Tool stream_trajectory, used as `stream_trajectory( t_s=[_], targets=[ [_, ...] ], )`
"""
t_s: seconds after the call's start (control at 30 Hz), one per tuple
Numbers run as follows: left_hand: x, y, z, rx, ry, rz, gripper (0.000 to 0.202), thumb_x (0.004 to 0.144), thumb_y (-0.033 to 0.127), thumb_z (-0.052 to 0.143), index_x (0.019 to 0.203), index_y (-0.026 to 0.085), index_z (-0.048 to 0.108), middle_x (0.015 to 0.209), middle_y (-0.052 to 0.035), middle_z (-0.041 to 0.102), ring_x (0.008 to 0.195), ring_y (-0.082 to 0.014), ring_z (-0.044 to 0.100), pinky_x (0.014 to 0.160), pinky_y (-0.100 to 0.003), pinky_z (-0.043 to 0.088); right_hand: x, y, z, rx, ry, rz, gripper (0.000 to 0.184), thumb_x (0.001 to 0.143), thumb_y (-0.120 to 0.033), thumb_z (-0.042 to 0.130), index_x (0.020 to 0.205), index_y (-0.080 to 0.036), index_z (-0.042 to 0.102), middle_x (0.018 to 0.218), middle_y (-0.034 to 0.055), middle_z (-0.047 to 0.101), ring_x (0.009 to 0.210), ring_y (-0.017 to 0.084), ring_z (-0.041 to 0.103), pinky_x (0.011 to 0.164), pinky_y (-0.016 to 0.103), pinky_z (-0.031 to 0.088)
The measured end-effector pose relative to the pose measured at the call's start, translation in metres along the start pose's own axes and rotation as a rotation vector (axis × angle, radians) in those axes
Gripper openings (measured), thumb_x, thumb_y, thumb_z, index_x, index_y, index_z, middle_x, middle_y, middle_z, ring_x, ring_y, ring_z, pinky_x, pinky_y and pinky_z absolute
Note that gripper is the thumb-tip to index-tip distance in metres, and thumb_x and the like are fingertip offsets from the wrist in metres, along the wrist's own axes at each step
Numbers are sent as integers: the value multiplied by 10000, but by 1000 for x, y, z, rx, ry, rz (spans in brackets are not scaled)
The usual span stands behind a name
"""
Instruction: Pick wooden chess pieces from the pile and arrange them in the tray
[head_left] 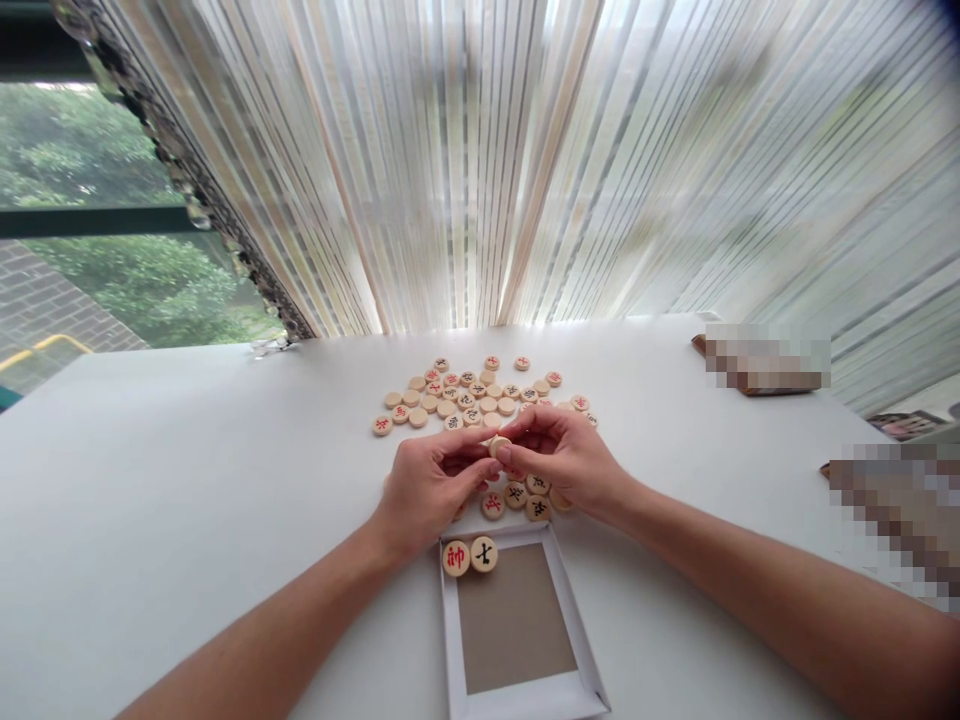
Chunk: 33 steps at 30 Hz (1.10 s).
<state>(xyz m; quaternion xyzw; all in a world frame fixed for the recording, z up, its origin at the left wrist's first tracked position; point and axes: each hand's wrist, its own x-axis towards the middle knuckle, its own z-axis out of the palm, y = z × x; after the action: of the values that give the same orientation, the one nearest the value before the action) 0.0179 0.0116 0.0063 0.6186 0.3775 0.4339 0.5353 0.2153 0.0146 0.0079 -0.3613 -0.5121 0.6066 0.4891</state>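
Note:
My left hand (431,480) and my right hand (574,455) meet over the middle of the table. Between their fingertips is a round wooden Chinese chess piece (499,447), pinched by both; no character shows on its visible side. Below them lies a shallow white box (585,640) with a brown-grey bottom. A piece with a red character (456,558) and one with a black character (484,554) sit side by side in its far left corner. Several pieces, such as one with a red mark (492,505), lie between the box and my hands, partly covered.
Many more chess pieces (466,400) spread beyond my hands, some face up, some blank side up. The white table (225,500) reaches a striped string curtain (450,180) and a window. Two blurred-out framed objects (784,382) (892,520) stand at the right.

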Motion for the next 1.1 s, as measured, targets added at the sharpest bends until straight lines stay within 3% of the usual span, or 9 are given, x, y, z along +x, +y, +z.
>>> stream_trajectory(
  t_s=[0.2, 0.37, 0.53, 0.8, 0.97, 1.1],
  targets=[
    [0, 1, -1, 101, 9, 70, 371, 883, 317, 832, 1205, 133, 802, 909, -107, 857, 734, -236, 820, 607, -284, 677, -1, 0, 0, -22, -16, -37, 292, 757, -361, 941, 882, -170, 759, 761, 20, 771, 654, 141, 724, 607, 248, 603],
    [1, 0, -5, 212, 59, 202, 225, 923, 309, 799, 1074, 145, 828, 937, -106, 851, 784, -227, 818, 689, -298, 684, -2, -4, -1, -64, -28, -116, 262, 791, -383, 911, 915, -184, 794, 853, 60, 790, 764, 188, 755, 681, 298, 634],
    [5, 6, -10, 344, 120, 440, 122, 885, 190, 830, 998, 223, 859, 1032, -87, 818, 960, -216, 771, 880, -336, 631, -4, -15, -5, -140, -105, -148, 267, 782, -340, 921, 974, -186, 819, 851, 69, 787, 777, 198, 746, 646, 287, 613],
    [4, 7, -11, 515, 70, 735, 199, 940, 107, 754, 1061, 239, 843, 978, -64, 754, 857, -144, 734, 753, -250, 605, -3, -31, -12, -282, -275, -24, 321, 800, -391, 889, 1016, -158, 841, 865, 83, 812, 753, 187, 742, 659, 287, 605],
    [2, 9, -8, 584, 19, 770, 206, 935, 120, 744, 1108, 218, 800, 1051, -80, 757, 933, -172, 746, 831, -289, 623, -7, -47, -15, -445, -343, -2, 249, 851, -364, 817, 992, -159, 816, 794, 56, 771, 703, 180, 703, 624, 284, 580],
    [2, 11, -9, 595, 57, 697, 366, 890, 41, 654, 1215, 190, 734, 1069, -78, 767, 968, -189, 734, 880, -315, 606, -18, -69, -15, -815, -410, -59, 111, 860, -243, 748, 949, -191, 789, 751, 21, 746, 666, 167, 677, 619, 273, 558]
  ],
)
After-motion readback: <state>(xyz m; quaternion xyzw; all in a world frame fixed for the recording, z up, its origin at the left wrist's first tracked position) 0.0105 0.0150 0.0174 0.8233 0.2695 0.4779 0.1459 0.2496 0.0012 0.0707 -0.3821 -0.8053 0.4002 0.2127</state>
